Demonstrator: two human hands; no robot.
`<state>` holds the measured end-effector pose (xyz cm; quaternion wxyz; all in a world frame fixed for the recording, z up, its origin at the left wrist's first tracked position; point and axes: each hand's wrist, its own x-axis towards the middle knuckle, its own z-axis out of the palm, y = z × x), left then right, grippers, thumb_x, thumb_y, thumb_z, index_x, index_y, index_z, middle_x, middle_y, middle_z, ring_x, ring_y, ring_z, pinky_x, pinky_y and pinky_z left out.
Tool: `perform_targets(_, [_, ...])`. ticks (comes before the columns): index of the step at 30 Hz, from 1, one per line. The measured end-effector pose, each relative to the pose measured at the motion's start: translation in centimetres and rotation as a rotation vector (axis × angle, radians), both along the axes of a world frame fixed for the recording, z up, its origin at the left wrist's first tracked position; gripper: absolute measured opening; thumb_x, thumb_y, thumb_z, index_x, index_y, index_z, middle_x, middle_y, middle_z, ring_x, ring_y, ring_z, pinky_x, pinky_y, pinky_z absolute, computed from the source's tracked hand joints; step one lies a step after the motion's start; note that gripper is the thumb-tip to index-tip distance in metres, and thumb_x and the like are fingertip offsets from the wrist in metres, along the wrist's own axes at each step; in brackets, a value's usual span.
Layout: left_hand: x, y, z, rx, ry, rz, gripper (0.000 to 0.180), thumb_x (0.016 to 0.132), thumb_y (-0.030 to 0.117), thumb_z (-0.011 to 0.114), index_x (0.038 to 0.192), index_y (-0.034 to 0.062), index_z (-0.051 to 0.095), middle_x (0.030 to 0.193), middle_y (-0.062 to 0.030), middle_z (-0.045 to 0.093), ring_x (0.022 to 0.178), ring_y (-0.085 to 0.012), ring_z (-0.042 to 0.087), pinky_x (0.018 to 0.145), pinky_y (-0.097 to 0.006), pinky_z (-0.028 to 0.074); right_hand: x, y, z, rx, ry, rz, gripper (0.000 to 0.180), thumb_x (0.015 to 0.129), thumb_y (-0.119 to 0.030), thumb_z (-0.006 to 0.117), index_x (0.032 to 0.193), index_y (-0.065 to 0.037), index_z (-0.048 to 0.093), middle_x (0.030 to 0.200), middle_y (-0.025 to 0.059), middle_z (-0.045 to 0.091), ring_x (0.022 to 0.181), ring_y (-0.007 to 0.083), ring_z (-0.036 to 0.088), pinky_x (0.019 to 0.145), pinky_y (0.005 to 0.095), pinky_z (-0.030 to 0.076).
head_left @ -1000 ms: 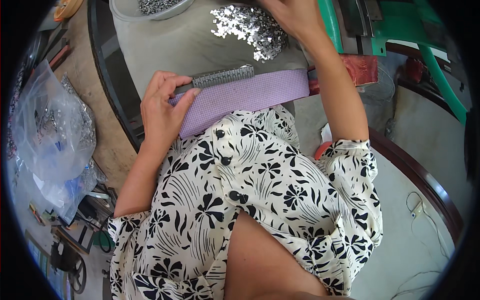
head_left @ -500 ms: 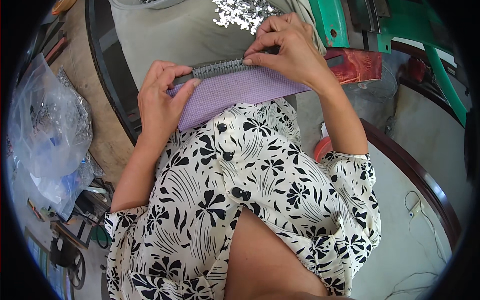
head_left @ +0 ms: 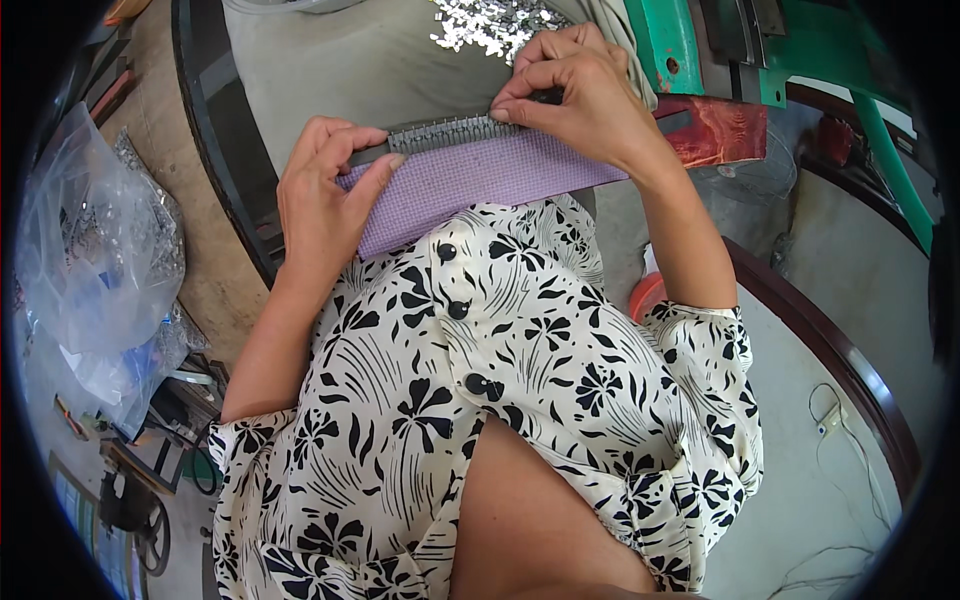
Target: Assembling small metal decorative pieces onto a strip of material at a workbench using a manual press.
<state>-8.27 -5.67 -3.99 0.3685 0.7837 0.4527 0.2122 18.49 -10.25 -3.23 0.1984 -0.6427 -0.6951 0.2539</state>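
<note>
A narrow dark grey strip with a row of fine upright pins or teeth (head_left: 450, 132) lies across a purple woven pad (head_left: 480, 178) in front of me. My left hand (head_left: 322, 190) grips the left end, its thumb on the pad and its fingers on the strip's far side. Thumb and forefinger of my right hand (head_left: 590, 100) are pinched together over the right part of the pin row. Whatever sits between those fingertips is too small to make out. Just beyond this hand lies a pile of small shiny metal pieces (head_left: 485, 28).
Khaki cloth (head_left: 330, 75) covers the surface beyond the pad. Green machine frame parts (head_left: 660, 45) stand at the far right, beside a reddish wood-grained panel (head_left: 715, 130). Clear plastic bags (head_left: 105, 240) hang at the left. A red container (head_left: 648, 297) is near my right elbow.
The whole picture has shifted very slightly. Both hands keep nearly the same places on the strip, with the right fingertips still pinched over the pins.
</note>
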Motion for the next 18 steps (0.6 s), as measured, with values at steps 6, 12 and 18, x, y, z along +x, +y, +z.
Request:
perform_targets(6, [0.1, -0.1, 0.0, 0.007, 0.002, -0.001, 0.025, 0.075, 0.009, 0.081, 0.097, 0.0028, 0.071, 0.091, -0.0068, 0.061, 0.077, -0.0196, 0.059, 0.067, -0.030, 0.048, 0.2, -0.3, -0.3, 0.047, -0.014, -0.001, 0.015, 0.075, -0.028, 0.082, 0.086, -0.018, 0.081, 0.095, -0.0056, 0.065, 0.106, 0.0192, 0.051, 0.097, 0.0368, 0.031])
perform_targets(12, [0.0, -0.1, -0.1, 0.014, -0.001, 0.001, 0.025, 0.075, 0.009, 0.081, 0.097, 0.0031, 0.071, 0.091, -0.0067, 0.061, 0.077, -0.0196, 0.059, 0.066, -0.030, 0.048, 1.3, -0.7, -1.2, 0.098, 0.128, 0.006, 0.014, 0.076, -0.018, 0.081, 0.090, -0.013, 0.080, 0.097, -0.0028, 0.068, 0.100, 0.0176, 0.056, 0.090, 0.0316, 0.040])
perform_targets(18, [0.1, 0.0, 0.1, -0.002, 0.029, 0.000, 0.024, 0.076, 0.011, 0.080, 0.097, 0.0039, 0.070, 0.090, -0.0063, 0.061, 0.075, -0.0200, 0.058, 0.065, -0.031, 0.047, 1.4, -2.0, -0.3, 0.265, 0.073, -0.020, 0.015, 0.075, -0.012, 0.081, 0.090, -0.012, 0.079, 0.096, -0.0010, 0.068, 0.098, 0.0181, 0.056, 0.090, 0.0314, 0.042])
